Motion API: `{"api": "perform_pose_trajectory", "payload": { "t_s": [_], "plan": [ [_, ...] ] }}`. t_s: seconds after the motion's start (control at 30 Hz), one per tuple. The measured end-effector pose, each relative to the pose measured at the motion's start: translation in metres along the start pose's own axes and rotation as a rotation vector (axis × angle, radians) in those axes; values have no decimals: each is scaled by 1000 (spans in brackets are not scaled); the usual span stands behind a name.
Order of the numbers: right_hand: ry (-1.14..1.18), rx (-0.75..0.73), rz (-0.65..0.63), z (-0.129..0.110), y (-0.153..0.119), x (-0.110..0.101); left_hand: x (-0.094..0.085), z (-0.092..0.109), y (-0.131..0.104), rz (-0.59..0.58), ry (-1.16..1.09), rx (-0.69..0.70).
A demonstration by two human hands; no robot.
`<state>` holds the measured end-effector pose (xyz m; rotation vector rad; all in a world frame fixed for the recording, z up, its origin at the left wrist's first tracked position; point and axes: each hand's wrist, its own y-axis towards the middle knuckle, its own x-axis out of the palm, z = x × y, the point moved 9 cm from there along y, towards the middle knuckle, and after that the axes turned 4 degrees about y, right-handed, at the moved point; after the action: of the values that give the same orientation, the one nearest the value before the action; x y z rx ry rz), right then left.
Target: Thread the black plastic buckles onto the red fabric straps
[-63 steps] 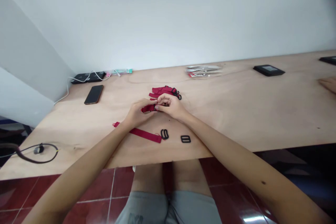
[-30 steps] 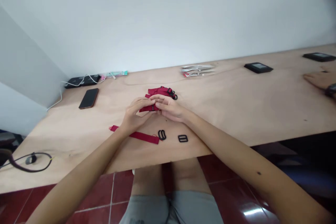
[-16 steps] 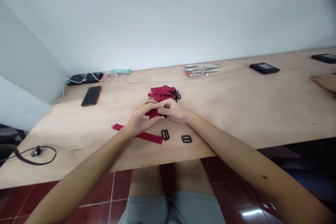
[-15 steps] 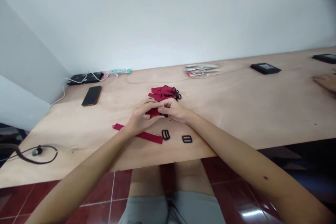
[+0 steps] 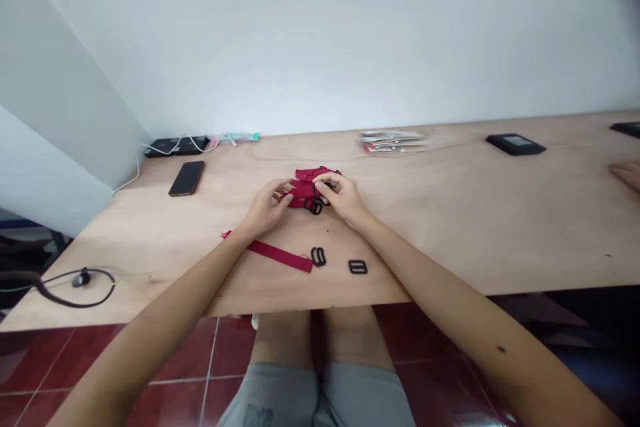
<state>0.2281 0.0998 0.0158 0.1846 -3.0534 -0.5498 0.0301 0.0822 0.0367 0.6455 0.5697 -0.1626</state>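
A small pile of red webbing straps (image 5: 306,192) with black plastic buckles lies mid-table, between my two hands. My left hand (image 5: 269,207) has its thumb and fingers closed on the left end of a red strap. From the right, my right hand (image 5: 345,199) pinches the strap's other end, by a black buckle partly hidden under the fingers. Another black buckle (image 5: 315,207) hangs at the pile's near side. Closer to me lie a loose red strap (image 5: 280,255) with a frayed end, a black hook-shaped slider (image 5: 318,256) and a black rectangular slider (image 5: 357,267).
A phone (image 5: 187,178) and black boxes with a white cable (image 5: 173,146) are at the back left. Flat packets (image 5: 393,141) and a black device (image 5: 516,144) stand along the wall. A coiled black cable (image 5: 80,287) lies front left. Another person's hand (image 5: 627,173) shows at right.
My hands have drawn apart from being together over the straps. The held strap and its buckles now show between them. The camera view has shifted slightly.
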Motion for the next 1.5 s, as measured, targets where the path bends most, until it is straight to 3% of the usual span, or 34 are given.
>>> {"api": "perform_pose_trajectory", "payload": {
  "t_s": [0.17, 0.37, 0.43, 0.57, 0.67, 0.77, 0.87, 0.93, 1.03, 1.17, 1.33, 1.5],
  "plan": [
    [-377, -217, -20, -13, -3, -2, -12, 2, 1, 81, 90, 65],
    [-529, -251, -14, -18, -10, 4, -23, 24, 0, 40, 130, 145],
    [-533, -272, 20, -25, -16, 2, -26, 35, -5, -40, 111, 157],
    [-520, -283, 29, -39, -40, -12, -16, 59, -36, -356, 36, 187],
    [-470, -138, -151, -35, -67, -24, -10, 69, -67, -494, 46, 243],
    [-423, -17, -377, -37, -98, -31, -10, 63, -85, -469, 113, 239],
    [-417, 4, -551, -50, -122, -30, -8, 56, -89, -430, 147, 248],
    [-437, -12, -574, -57, -128, -28, -4, 52, -85, -419, 203, 259],
    [-440, -19, -557, -59, -128, -23, -1, 47, -73, -347, 309, 236],
    [-424, 13, -482, -42, -117, -20, 5, 41, -59, -293, 383, 210],
    [-228, 49, -191, -22, -85, -24, 9, 32, -41, -181, 365, 136],
    [50, 69, -14, -8, -53, -11, 13, 29, -24, -115, 245, 115]
  ]
}}
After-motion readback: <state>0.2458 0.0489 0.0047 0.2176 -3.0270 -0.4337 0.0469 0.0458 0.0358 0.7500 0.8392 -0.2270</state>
